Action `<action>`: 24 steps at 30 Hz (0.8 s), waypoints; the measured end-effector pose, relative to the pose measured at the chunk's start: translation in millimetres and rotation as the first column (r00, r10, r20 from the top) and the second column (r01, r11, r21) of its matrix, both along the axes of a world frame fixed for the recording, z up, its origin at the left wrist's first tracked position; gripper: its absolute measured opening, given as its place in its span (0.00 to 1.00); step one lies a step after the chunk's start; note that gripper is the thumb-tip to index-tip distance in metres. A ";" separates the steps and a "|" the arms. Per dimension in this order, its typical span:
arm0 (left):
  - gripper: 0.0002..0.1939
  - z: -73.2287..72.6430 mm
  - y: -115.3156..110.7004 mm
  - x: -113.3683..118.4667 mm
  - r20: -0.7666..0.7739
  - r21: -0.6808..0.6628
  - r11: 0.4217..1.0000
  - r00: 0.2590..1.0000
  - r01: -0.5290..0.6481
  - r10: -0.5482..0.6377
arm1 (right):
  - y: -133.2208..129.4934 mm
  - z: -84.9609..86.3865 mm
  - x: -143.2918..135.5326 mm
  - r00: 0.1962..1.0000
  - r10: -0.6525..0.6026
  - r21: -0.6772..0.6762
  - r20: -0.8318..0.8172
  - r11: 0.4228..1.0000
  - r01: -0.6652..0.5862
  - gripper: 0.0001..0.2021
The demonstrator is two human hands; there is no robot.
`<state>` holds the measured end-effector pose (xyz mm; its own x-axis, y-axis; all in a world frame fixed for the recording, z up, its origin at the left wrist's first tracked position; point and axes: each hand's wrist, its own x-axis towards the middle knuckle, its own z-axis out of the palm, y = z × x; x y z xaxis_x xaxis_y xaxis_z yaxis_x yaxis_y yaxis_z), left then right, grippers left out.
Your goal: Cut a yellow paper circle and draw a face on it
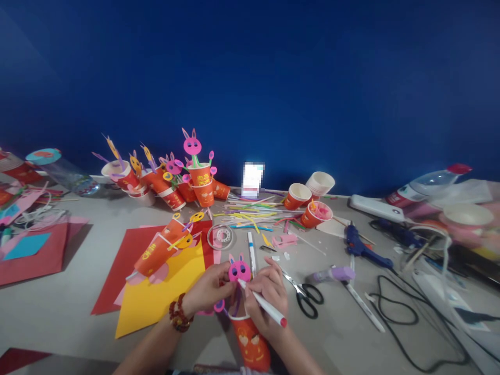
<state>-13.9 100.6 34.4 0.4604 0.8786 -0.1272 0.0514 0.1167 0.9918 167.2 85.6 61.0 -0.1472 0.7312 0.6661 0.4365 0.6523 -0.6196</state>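
Observation:
A pink paper bunny face [239,271] with two dark eyes stands above a red paper cup [250,341] near the front edge. My left hand [209,288], with a beaded bracelet at the wrist, pinches the left side of the face. In my right hand [267,297] is a white marker [270,308] with a red end, its tip touching the lower part of the face. Beneath my hands a purple stem runs down into the cup, and a small pink round piece [219,305] shows beside it.
Yellow paper [164,297], a lying decorated cup [158,252] and tape [222,236] are at left and centre. Black-handled scissors [307,297], a glue stick [334,274] and a blue glue gun [365,250] with its cord lie right. Decorated cups [201,177] stand behind.

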 end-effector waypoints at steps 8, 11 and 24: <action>0.03 7.4 -0.4 2.7 0.075 -0.049 0.999 0.997 0.019 -0.016 | 1.3 6.3 4.3 0.994 -0.066 0.071 -0.085 0.995 0.072 0.09; 0.05 8.0 -0.2 3.2 0.100 -0.053 0.998 0.995 0.024 -0.019 | -0.2 7.4 4.8 0.995 -0.066 0.062 -0.081 0.996 0.071 0.09; 0.13 24.0 -7.7 -2.9 0.150 -0.042 0.996 0.986 -0.073 0.079 | -25.9 -28.6 33.4 0.946 -0.096 -0.363 -0.311 0.931 -0.025 0.18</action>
<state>-16.9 92.8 58.3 0.4087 0.9079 -0.0933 -0.1090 0.1501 0.9826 200.6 59.7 32.4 0.0587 0.9290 0.3655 0.1959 0.3483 -0.9167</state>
